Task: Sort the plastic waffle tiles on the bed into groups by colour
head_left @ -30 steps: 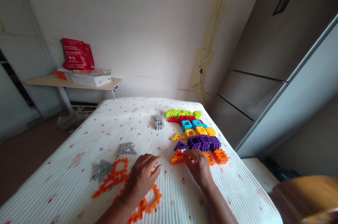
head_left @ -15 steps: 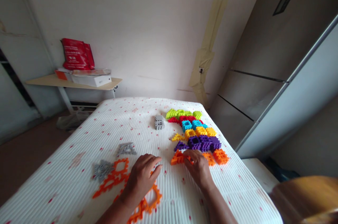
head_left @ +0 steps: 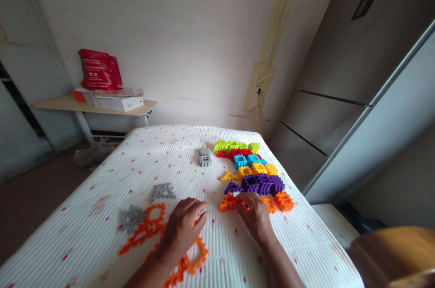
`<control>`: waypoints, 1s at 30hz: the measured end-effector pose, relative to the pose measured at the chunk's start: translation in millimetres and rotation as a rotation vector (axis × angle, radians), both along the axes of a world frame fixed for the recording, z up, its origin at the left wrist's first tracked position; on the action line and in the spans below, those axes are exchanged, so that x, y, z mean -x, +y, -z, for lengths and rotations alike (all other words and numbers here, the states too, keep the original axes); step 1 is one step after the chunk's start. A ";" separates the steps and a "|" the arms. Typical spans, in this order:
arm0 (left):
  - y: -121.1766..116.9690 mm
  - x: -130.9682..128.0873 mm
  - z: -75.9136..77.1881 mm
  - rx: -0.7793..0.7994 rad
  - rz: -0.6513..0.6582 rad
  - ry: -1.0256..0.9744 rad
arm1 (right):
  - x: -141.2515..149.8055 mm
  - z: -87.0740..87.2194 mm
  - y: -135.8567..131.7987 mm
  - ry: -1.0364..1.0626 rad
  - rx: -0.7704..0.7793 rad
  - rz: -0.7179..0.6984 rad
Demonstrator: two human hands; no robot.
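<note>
My left hand (head_left: 183,224) is above loose orange interlocking plastic pieces, its thumb and index finger apart. An orange toothed ring (head_left: 200,256) shows beside its wrist, and an orange square frame (head_left: 156,213) lies to its left; the hand hides part of this group. My right hand (head_left: 254,215) has its fingers curled round an orange interlocking block piece in the nearest row, mostly covered by the fingers. Just left of those fingers stands an orange triangular piece (head_left: 227,203). To the right in the same row are stacked orange squares (head_left: 284,202).
Beyond the orange row lie purple (head_left: 264,184), yellow (head_left: 258,169), blue (head_left: 240,161), red (head_left: 236,154) and green pieces (head_left: 231,145). Grey pieces (head_left: 205,157) form a stack further back; other grey pieces (head_left: 163,191) lie left. A fridge (head_left: 319,98) stands right of the covered surface (head_left: 118,197).
</note>
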State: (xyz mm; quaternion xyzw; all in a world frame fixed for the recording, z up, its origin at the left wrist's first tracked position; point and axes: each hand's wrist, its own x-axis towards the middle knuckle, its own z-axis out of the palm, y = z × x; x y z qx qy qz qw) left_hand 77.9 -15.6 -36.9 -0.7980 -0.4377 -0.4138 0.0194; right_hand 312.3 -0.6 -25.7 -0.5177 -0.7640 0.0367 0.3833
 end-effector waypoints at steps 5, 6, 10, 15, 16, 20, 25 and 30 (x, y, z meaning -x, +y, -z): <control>0.3 -2.9 -0.1 0.013 -0.001 -0.022 | 0.0 0.3 0.2 0.011 -0.021 0.005; 0.9 -5.3 0.4 0.027 -0.001 -0.031 | 0.0 0.3 0.1 0.010 -0.023 0.003; 6.2 -18.6 -1.0 0.145 -0.031 0.038 | -1.1 0.6 -0.5 0.003 -0.019 0.002; 16.8 -29.8 -16.2 0.242 -0.053 0.192 | -4.6 1.7 -0.7 0.024 0.003 0.013; 18.8 -31.1 -19.3 0.244 -0.054 0.201 | -5.2 1.6 -0.7 0.024 0.009 0.015; 22.5 -36.3 -25.2 0.261 -0.062 0.245 | -6.9 0.3 -1.4 0.029 0.019 0.024; 21.2 -43.1 -23.1 0.264 -0.072 0.273 | -7.7 -0.8 -3.2 0.033 0.048 0.033; 21.3 -46.5 -23.2 0.234 -0.075 0.285 | -7.1 -0.6 -3.5 0.043 0.052 0.051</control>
